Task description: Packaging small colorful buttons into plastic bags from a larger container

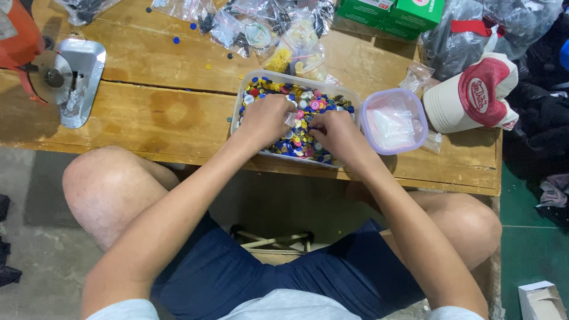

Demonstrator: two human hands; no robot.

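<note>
1. Two hands are seen over a clear plastic tub of mixed coloured buttons (299, 95), which sits near the front edge of a wooden surface (154, 112).
2. At 3 o'clock from the tub, just beside it, a small container with a lilac rim (393, 121) is placed; further out at 3 o'clock a red and white cap (474, 95) lies on its side.
3. At 12 o'clock, a heap of small clear bags (261, 26) is piled, with green boxes (394, 12) at 1 o'clock.
4. At 9 o'clock, well apart from the tub, a metal machine part with an orange body (65, 74) is seen.
5. Loose buttons (176, 40) are scattered on the wood at 10 o'clock.
6. The left hand (265, 118) is curled, fingers bent down into the buttons; what is pinched cannot be told.
7. The right hand (335, 131) is likewise curled, fingertips pressed together among the buttons, close to the left hand.
</note>
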